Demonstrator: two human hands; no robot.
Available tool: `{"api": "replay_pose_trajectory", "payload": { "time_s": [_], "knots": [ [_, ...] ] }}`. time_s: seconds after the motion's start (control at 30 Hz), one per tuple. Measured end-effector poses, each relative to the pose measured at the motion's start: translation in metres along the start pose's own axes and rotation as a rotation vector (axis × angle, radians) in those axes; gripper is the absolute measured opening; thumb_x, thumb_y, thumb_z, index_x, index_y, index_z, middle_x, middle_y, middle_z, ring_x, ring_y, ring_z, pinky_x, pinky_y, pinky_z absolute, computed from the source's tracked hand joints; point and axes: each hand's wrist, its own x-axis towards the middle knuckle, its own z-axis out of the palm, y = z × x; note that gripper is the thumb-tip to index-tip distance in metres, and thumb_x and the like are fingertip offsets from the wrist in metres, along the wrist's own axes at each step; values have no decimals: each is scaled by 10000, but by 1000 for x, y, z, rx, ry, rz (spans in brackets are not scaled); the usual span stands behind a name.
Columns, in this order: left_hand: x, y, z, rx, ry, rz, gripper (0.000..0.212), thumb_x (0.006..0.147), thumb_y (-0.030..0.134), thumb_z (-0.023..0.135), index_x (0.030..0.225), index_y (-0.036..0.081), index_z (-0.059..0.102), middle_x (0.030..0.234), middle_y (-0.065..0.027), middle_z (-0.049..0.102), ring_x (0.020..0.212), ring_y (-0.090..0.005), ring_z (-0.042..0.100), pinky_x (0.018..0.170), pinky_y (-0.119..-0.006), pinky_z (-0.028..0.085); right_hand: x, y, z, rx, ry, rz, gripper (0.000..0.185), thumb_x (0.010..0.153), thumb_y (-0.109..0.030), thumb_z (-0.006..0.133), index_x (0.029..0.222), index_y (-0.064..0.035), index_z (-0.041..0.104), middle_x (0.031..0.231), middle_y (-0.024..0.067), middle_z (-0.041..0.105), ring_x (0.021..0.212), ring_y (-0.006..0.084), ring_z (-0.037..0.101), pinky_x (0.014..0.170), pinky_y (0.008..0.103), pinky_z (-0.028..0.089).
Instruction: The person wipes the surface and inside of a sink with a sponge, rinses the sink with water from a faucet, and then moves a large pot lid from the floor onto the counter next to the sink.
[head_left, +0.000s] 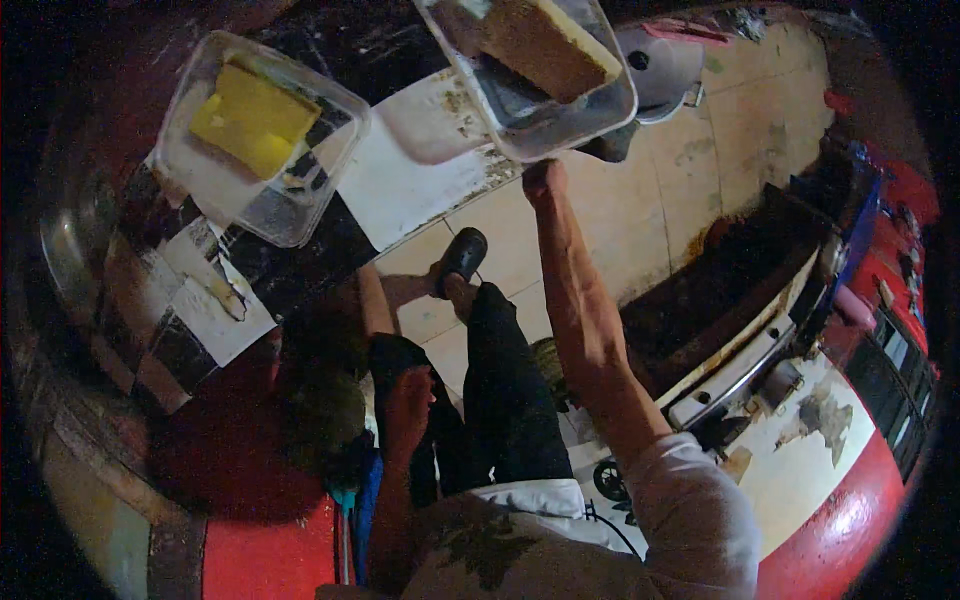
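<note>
My right hand is closed at the near rim of a clear plastic container, which is tilted out past the counter edge. Its fingers are partly hidden under the rim. In that container lies a brown slab with a pale yellow side. My left hand is in shadow by my thigh, fingers curled; whether it holds anything is unclear. A second clear plastic container stands on the checkered counter to the left, with a yellow rectangular slab in it.
The black-and-white tiled counter has brown grime along its edge. A small knife-like object lies on it. On the tiled floor are my black clog and a round grey object. A dark open compartment lies at right.
</note>
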Motion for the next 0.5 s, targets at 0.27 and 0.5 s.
{"api": "replay_pose_trajectory", "payload": {
  "time_s": [0.27,0.5],
  "knots": [
    [-15,13,-15,-6,162,1,261,919,250,489,1051,33,553,833,-39,589,636,-70,522,564,-230,426,-22,-1,-39,-26,-68,-200,89,804,-66,419,754,-86,491,613,45,450,515,181,428,458,273,381],
    [-26,36,-49,-180,82,94,281,928,272,467,1079,45,535,827,-28,567,645,-65,521,541,-206,409,-191,-22,11,3,-47,-237,60,849,-93,435,867,-94,492,699,4,477,534,131,414,465,231,373]
  ]
}}
